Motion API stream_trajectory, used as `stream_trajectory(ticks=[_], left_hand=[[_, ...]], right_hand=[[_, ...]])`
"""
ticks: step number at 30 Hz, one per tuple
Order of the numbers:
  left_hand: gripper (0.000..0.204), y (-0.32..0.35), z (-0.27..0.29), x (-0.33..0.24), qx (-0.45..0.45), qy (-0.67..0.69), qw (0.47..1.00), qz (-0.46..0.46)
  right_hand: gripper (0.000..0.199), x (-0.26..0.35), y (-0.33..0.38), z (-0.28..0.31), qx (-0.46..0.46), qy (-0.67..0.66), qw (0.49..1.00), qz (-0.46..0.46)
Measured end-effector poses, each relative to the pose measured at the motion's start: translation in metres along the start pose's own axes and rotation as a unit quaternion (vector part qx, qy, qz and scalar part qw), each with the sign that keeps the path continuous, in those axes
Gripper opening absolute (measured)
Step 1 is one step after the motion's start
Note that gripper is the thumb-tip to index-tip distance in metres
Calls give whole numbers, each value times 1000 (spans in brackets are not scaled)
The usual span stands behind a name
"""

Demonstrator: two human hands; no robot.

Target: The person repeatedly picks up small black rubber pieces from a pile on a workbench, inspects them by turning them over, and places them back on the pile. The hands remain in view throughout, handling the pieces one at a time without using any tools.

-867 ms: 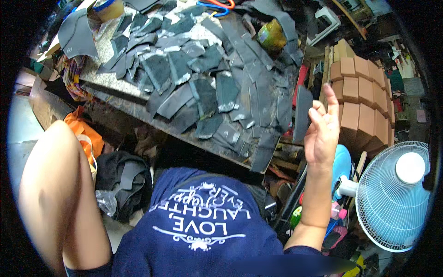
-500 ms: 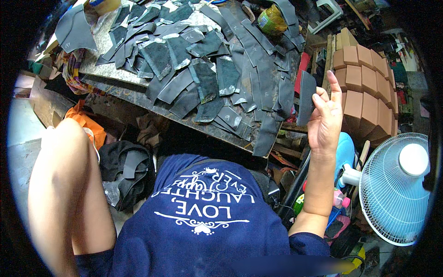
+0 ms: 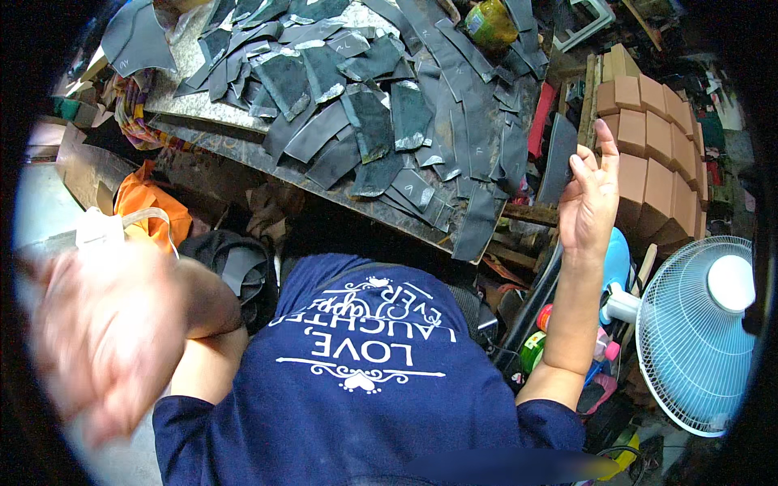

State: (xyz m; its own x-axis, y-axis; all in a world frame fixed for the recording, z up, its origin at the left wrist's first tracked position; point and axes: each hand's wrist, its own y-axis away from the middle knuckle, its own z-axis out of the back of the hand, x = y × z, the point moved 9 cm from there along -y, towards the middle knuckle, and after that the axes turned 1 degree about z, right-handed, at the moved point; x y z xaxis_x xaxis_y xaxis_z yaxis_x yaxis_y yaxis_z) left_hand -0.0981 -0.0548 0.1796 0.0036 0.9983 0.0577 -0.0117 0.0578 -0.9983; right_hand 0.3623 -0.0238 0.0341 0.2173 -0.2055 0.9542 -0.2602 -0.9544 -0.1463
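My left hand (image 3: 113,340) is a large smear at the left, so its fingers cannot be read and nothing shows in it. Its forearm folds back from a bent elbow. Raised at the right is my right hand (image 3: 589,194), index finger stretched up and the others partly bent, with nothing visible in it. Just left of its fingers stands a dark flat panel (image 3: 555,158), apart from them. Many black leather-like pieces (image 3: 320,154), some with pale chalk marks, lie heaped on the worktable (image 3: 308,188) ahead of me.
Brown box-like blocks (image 3: 644,162) are stacked beyond my right hand. A white and blue fan (image 3: 697,336) stands close to my right arm, with bottles (image 3: 532,352) between. An orange bag (image 3: 154,202) lies at the left beside a white item with a loop (image 3: 101,229). A jar (image 3: 489,24) sits on the table.
My left arm, earlier folded with its elbow up and hand unseen, has swung so the blurred hand shows. My right hand keeps nearly the same pose, a little farther from the dark panel.
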Motion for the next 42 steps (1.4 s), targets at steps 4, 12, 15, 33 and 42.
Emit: stream_trajectory(ticks=[4, 12, 15, 33, 42], left_hand=[[38, 87, -59, 47, 3, -222, 952, 208], [34, 151, -142, 40, 345, -179, 875, 288], [33, 153, -141, 40, 336, -186, 878, 285], [35, 169, -138, 50, 256, -265, 890, 268], [35, 171, -134, 59, 235, -252, 894, 286]], right_hand=[[67, -5, 1, 4, -42, 18, 999, -13], [68, -25, 5, -1, -39, 89, 994, -52], [68, -18, 2, -8, -8, 131, 991, -14], [66, -65, -62, -70, 138, 352, 925, 14], [70, -60, -72, -93, 123, 519, 842, 86]])
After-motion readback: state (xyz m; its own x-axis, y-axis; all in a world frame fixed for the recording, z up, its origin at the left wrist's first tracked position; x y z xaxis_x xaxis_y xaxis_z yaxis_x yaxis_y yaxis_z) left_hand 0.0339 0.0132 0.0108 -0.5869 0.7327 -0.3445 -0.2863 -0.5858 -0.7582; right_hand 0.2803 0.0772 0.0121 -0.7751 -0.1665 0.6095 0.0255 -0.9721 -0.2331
